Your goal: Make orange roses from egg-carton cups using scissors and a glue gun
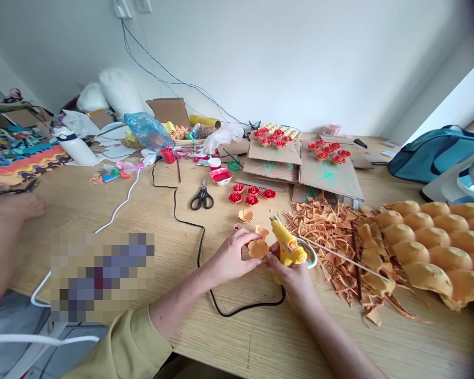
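While the left hand (229, 255) pinches a flower (258, 249), the right hand (296, 279) grips a glue gun (286, 243).
Scissors (201, 200) lie beyond.

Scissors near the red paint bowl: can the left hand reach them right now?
Probably yes, if the left hand first releases the orange petals; nothing appears to stand between it and the scissors.

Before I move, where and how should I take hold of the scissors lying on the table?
Best by the black loop handles, probably from the near side of the table, slightly from above. The scissors lie flat, handles facing that near side and blades pointing toward the wall, so this should keep the grip off the blades.
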`<state>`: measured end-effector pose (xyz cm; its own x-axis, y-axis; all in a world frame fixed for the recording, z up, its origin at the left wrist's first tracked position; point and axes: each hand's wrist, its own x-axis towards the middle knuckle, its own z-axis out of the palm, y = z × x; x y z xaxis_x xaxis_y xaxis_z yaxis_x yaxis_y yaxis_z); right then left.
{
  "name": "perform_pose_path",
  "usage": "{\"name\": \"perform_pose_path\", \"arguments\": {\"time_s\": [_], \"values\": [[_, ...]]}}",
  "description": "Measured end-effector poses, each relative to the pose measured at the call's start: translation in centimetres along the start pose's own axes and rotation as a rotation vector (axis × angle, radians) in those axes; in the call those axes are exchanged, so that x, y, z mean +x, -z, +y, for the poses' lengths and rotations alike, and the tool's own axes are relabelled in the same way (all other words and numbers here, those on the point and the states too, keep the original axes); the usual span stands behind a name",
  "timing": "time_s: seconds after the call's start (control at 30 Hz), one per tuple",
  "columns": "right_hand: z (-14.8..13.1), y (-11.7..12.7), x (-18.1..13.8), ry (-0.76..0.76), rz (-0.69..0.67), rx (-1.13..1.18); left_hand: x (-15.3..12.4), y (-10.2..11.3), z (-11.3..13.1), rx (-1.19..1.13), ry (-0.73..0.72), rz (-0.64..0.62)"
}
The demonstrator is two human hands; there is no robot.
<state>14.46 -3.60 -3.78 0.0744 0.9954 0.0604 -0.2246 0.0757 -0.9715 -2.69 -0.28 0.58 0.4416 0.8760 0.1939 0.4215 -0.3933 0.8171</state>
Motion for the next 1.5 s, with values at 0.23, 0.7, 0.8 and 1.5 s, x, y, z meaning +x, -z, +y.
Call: {"name": "perform_pose_path", "arguments": {"time_s": [0.23, 0.7, 0.8, 1.5], "values": [[-0.6, 0.1, 0.1, -0.001, -0.022, -0.085, 0.0, 0.2, 0.1, -0.046, -0.029, 0.053], [-3.4, 0.9, -1.9, 0.114, -0.135, -0.259, 0.9, 1.9, -1.1, -1.165, 0.285, 0.043], [-3.6, 0.7, -2.3, 0.144, -0.184, -0.288, 1.0, 2.0, -1.2, -1.253, 0.305, 0.07], [-3.3, 0.3, -2.7, 0.2, -0.132, -0.427, 1.0, 1.3, -1.5, -1.107, 0.259, 0.293]]}}
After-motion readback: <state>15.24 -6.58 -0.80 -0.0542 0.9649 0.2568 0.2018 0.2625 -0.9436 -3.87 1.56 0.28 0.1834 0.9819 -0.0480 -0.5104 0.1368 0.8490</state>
